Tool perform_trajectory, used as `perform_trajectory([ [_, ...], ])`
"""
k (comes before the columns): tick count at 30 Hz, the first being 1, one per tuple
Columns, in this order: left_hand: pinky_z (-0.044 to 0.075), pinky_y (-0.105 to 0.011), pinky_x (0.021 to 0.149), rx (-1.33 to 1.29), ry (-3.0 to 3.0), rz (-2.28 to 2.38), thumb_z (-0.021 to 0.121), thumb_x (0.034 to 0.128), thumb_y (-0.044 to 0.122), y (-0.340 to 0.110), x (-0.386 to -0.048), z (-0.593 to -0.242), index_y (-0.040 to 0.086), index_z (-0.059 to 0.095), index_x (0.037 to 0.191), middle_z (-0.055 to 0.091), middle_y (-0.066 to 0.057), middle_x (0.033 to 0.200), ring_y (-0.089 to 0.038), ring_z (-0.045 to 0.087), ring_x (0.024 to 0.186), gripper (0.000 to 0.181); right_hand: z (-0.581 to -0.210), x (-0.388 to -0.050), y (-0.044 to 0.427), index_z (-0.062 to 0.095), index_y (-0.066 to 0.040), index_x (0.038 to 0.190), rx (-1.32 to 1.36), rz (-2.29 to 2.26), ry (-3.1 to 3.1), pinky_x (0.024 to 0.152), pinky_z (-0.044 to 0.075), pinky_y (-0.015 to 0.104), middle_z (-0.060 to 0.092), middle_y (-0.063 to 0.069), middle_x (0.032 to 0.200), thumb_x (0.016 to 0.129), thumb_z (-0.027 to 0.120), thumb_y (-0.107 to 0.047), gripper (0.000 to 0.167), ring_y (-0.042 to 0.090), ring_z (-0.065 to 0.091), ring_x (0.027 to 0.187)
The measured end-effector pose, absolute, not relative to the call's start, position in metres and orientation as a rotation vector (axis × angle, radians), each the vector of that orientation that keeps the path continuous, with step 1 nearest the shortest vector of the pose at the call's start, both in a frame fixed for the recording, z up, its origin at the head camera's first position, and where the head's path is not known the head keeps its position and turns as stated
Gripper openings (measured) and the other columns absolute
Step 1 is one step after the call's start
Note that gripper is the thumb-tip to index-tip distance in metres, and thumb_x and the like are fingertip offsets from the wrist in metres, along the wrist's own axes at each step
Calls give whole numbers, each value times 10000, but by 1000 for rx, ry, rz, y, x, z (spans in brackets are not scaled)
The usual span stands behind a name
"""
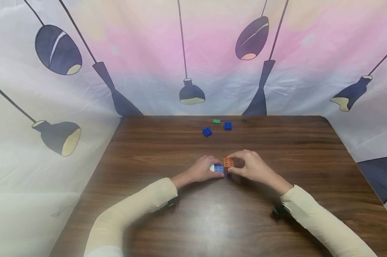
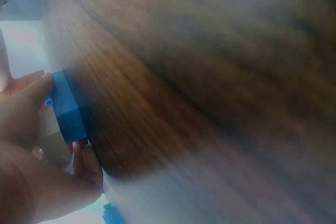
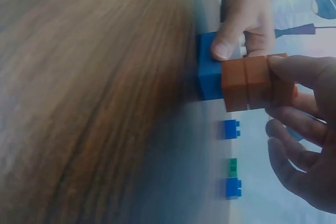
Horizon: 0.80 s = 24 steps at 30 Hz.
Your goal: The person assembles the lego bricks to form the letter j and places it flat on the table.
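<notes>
My left hand (image 1: 203, 169) holds a blue toy brick (image 1: 218, 168) on the table, thumb on its near side. A white brick (image 1: 212, 167) shows beside the palm, partly hidden by the fingers. On the blue brick's right end stands an upright stack of orange bricks (image 1: 228, 162), its seams plain in the right wrist view. My right hand (image 1: 252, 166) pinches the top of that stack between thumb and fingers. In the left wrist view the blue brick (image 2: 69, 109) lies between thumb and fingertips, with the orange stack mostly covered.
Toward the table's back edge lie two dark blue bricks (image 1: 207, 132) and a small green brick (image 1: 216, 121). The brown wooden table (image 1: 167, 142) meets a cloth backdrop (image 1: 154, 71) printed with hanging lamps.
</notes>
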<state>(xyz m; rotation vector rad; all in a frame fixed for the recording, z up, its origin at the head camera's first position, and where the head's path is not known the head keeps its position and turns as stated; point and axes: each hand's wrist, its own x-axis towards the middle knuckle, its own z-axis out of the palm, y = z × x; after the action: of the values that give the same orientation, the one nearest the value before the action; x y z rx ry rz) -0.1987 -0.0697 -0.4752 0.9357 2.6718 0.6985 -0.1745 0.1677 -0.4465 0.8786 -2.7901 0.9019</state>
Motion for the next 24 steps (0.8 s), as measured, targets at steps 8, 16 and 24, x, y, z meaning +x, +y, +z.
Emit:
perform_trajectory([
  [8,478,-297,866,929,2665,708,731,936,443,-69,-199,-476,147,685,1313,695,-16,1205,-138,596,1003,481,-437,-177,174,743,-122,1211,881,1048,-2816,908,555,478,745,14,1170,902,793,-364,395,218,678,1076],
  [16,482,-312,881,920,2656,709,728,938,444,-70,-199,-476,152,678,1326,693,-14,1217,-149,600,1024,488,-427,-182,178,730,-108,1243,820,1097,-2800,847,567,453,733,32,1203,926,765,-381,419,214,672,1045],
  [24,480,-302,877,920,2653,720,723,946,431,-70,-199,-476,158,669,1337,692,-6,1225,-139,596,1024,480,-422,-200,181,716,-103,1255,748,1102,-2778,828,567,458,747,61,1151,947,740,-382,416,230,694,1007],
])
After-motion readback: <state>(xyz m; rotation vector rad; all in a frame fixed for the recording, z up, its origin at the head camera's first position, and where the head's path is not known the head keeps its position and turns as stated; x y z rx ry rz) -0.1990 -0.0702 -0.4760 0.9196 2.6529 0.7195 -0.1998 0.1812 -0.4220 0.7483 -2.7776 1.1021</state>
